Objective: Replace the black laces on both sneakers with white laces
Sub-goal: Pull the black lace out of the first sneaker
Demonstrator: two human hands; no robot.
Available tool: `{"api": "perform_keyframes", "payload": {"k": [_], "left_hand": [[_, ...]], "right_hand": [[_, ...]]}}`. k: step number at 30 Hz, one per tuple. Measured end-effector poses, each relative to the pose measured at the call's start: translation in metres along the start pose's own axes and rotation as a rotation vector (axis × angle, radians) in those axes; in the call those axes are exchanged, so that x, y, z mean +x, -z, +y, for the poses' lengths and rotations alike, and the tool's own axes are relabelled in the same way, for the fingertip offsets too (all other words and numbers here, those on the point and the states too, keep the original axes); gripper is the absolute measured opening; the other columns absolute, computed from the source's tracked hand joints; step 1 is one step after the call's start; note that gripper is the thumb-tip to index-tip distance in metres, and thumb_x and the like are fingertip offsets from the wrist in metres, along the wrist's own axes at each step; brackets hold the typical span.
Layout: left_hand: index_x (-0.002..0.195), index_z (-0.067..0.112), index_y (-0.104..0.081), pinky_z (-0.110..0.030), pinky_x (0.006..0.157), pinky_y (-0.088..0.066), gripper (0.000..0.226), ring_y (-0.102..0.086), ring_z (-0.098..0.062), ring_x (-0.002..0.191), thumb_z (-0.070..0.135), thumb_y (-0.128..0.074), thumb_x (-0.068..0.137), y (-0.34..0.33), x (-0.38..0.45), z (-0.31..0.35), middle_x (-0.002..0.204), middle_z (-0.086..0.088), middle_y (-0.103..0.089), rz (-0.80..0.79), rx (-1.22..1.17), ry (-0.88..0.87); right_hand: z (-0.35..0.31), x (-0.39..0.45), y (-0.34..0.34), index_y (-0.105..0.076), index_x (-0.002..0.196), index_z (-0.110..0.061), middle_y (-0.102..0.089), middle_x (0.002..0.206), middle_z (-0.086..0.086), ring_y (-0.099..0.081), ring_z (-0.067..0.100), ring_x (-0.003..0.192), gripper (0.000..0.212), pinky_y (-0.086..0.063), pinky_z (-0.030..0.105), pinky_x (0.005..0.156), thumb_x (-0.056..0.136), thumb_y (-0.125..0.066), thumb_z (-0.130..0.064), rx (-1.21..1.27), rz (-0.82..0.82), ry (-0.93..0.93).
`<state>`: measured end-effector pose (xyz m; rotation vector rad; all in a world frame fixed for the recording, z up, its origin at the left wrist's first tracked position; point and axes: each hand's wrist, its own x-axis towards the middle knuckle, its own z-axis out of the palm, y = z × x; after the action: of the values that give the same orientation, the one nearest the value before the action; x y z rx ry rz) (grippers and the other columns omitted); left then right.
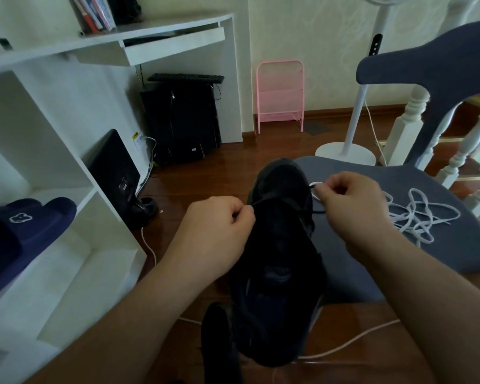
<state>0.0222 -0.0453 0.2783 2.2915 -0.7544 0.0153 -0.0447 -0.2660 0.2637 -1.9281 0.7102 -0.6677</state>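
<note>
Early stage. The sneaker [280, 245] lies at centre, toe at 12 o'clock, partly on the chair seat [352, 261]. The left hand [219, 225] pinches a black lace [272, 195]; the right hand [349, 200] pinches a white lace end [315, 187], apparently with black lace too. White laces [419, 214] lie at 3 o'clock. The second sneaker [219, 345], at 6 o'clock, looks untouched.

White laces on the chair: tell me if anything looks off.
The white laces lie in a loose tangle on the chair seat, right of the sneaker. They may need untangling before threading.
</note>
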Motion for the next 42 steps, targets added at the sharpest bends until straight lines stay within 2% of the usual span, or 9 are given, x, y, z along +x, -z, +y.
{"api": "perform_keyframes", "payload": {"k": [4, 8, 11, 14, 20, 26, 30, 35, 42], "left_hand": [[0.058, 0.019, -0.043, -0.018, 0.039, -0.031, 0.053, -0.041, -0.009, 0.041, 0.038, -0.055, 0.106, -0.002, -0.002, -0.002, 0.045, 0.009, -0.044, -0.006, 0.002, 0.035], [0.059, 0.017, -0.044, -0.017, 0.040, -0.033, 0.053, -0.043, -0.009, 0.042, 0.038, -0.056, 0.106, -0.004, -0.003, -0.003, 0.047, 0.008, -0.045, -0.002, 0.008, 0.026], [0.061, 0.016, -0.049, -0.018, 0.040, -0.032, 0.051, -0.045, -0.009, 0.043, 0.039, -0.055, 0.106, -0.005, -0.003, 0.000, 0.049, 0.008, -0.049, -0.006, 0.005, 0.010], [0.063, 0.017, -0.055, -0.022, 0.040, -0.032, 0.048, -0.047, -0.010, 0.043, 0.039, -0.055, 0.105, -0.008, -0.005, 0.002, 0.049, 0.006, -0.051, -0.029, 0.005, -0.007], [0.065, 0.015, -0.058, -0.021, 0.040, -0.033, 0.049, -0.049, -0.010, 0.044, 0.039, -0.054, 0.106, -0.008, -0.003, 0.002, 0.049, 0.006, -0.051, -0.045, 0.033, -0.004], [0.059, 0.018, -0.047, -0.020, 0.043, -0.035, 0.052, -0.046, -0.010, 0.044, 0.040, -0.054, 0.105, 0.004, 0.001, -0.005, 0.049, 0.008, -0.049, 0.005, 0.038, 0.033], [0.063, 0.014, -0.050, -0.022, 0.041, -0.033, 0.051, -0.042, -0.011, 0.043, 0.039, -0.054, 0.107, -0.001, -0.002, -0.005, 0.048, 0.005, -0.045, -0.022, 0.032, 0.037], [0.065, 0.015, -0.057, -0.022, 0.040, -0.034, 0.048, -0.050, -0.014, 0.046, 0.040, -0.054, 0.106, -0.005, -0.002, 0.000, 0.050, 0.002, -0.050, -0.019, 0.044, 0.004], [0.067, 0.015, -0.061, -0.024, 0.041, -0.034, 0.046, -0.054, -0.020, 0.050, 0.039, -0.055, 0.106, -0.010, -0.003, -0.001, 0.050, 0.004, -0.052, -0.059, 0.054, 0.006]], "right_hand": [[0.009, 0.005, 0.004, -0.063, 0.087, -0.025, -0.064, 0.082, -0.005, -0.059, 0.018, 0.079, 0.012, -0.043, 0.033, 0.065, 0.097, -0.063, -0.032, -0.045, -0.043, -0.048], [-0.009, -0.013, 0.002, -0.063, 0.118, -0.036, -0.061, 0.107, -0.017, -0.056, 0.008, 0.099, 0.026, -0.044, 0.030, 0.083, 0.096, -0.057, -0.022, -0.220, -0.152, 0.366], [-0.021, -0.027, -0.003, -0.065, 0.113, -0.036, -0.057, 0.107, -0.016, -0.053, 0.014, 0.105, 0.022, -0.046, 0.038, 0.093, 0.092, -0.062, -0.038, -0.407, -0.248, 0.601], [-0.026, -0.031, -0.008, -0.061, 0.101, -0.035, -0.057, 0.099, -0.014, -0.052, 0.017, 0.100, 0.021, -0.048, 0.045, 0.091, 0.089, -0.067, -0.052, -0.570, -0.299, 0.570], [-0.024, -0.023, -0.011, -0.066, 0.089, -0.028, -0.062, 0.084, -0.007, -0.051, 0.021, 0.089, 0.012, -0.044, 0.040, 0.081, 0.095, -0.070, -0.038, -0.572, -0.194, 0.547], [0.006, 0.015, 0.031, -0.059, 0.087, -0.023, -0.060, 0.085, -0.004, -0.057, 0.026, 0.089, 0.014, -0.036, 0.034, 0.077, 0.098, -0.066, -0.031, -0.377, -0.073, 0.070], [-0.004, -0.002, 0.022, -0.054, 0.103, -0.039, -0.054, 0.104, -0.007, -0.053, 0.017, 0.098, 0.019, -0.041, 0.035, 0.083, 0.089, -0.065, -0.031, -0.401, -0.139, 0.276], [-0.028, -0.028, 0.004, -0.053, 0.096, -0.047, -0.051, 0.095, -0.019, -0.054, 0.011, 0.096, 0.028, -0.049, 0.040, 0.085, 0.078, -0.056, -0.069, -0.467, -0.327, 0.508], [-0.026, -0.025, -0.013, -0.064, 0.089, -0.031, -0.056, 0.082, -0.013, -0.058, 0.021, 0.094, 0.013, -0.050, 0.045, 0.087, 0.094, -0.070, -0.041, -0.575, -0.297, 0.468]]}}
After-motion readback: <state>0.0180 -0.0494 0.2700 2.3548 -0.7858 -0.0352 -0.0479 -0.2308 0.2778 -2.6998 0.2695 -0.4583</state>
